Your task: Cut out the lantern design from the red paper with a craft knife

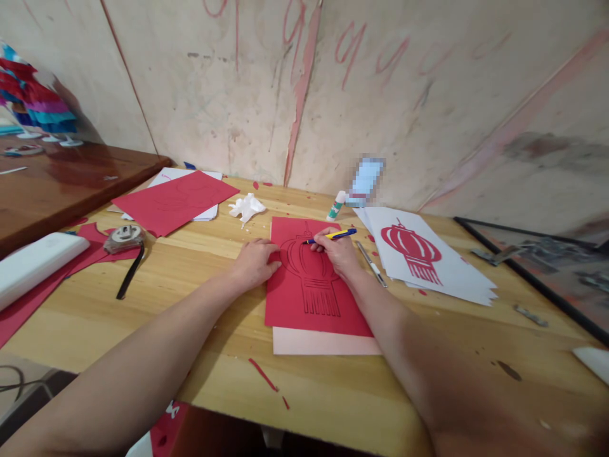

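Note:
A red sheet of paper [304, 304] with a lantern outline drawn in black lies on a pale pink sheet [323, 344] in the middle of the wooden table [190, 330]. My left hand [254, 261] rests on the red sheet's left edge, fingers curled and pressing it down. My right hand [335, 251] is closed on a yellow and blue pen [335, 235], whose tip touches the upper part of the lantern drawing.
White sheets [457, 270] with a cut red lantern [412, 249] lie to the right, a metal craft knife [372, 263] beside them. A glue stick [337, 206], crumpled tissue [246, 207], red sheets [176, 200], a tape measure [124, 238] and a dark framed board [547, 266] surround the work.

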Tool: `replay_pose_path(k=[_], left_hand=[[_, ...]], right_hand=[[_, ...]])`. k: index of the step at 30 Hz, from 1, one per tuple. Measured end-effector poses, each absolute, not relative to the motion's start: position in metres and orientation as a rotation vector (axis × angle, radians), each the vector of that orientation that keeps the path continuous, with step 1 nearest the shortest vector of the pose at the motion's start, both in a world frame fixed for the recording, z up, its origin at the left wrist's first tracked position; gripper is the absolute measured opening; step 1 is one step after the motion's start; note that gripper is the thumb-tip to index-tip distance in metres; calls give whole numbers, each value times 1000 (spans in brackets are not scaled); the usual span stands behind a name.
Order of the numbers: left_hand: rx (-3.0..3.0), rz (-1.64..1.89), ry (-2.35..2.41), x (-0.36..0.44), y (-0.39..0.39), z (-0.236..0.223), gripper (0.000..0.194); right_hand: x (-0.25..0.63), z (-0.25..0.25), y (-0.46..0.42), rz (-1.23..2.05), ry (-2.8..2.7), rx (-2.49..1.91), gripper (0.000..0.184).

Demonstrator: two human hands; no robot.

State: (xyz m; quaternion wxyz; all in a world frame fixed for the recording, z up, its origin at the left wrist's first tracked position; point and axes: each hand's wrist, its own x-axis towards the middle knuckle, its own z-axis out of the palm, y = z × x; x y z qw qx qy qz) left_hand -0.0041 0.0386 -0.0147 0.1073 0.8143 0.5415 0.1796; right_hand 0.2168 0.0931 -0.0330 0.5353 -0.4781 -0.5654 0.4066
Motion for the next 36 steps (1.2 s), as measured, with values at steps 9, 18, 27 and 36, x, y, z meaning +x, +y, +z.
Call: replay_pose_path(k=[9, 18, 27, 36], left_hand=[[2399, 511, 1610, -4, 38, -14, 23], [2400, 516, 1596, -3, 38, -13, 22], [2395, 538, 1593, -5, 40, -17, 23], [2407, 515, 1588, -4, 39, -15, 21]], right_hand=[[219, -32, 92, 995, -1372, -1138, 17], [217, -30, 92, 986, -1366, -1138, 18], [218, -31, 92, 998, -1383, -1144, 17], [218, -31, 91, 1009, -1365, -1140, 17]])
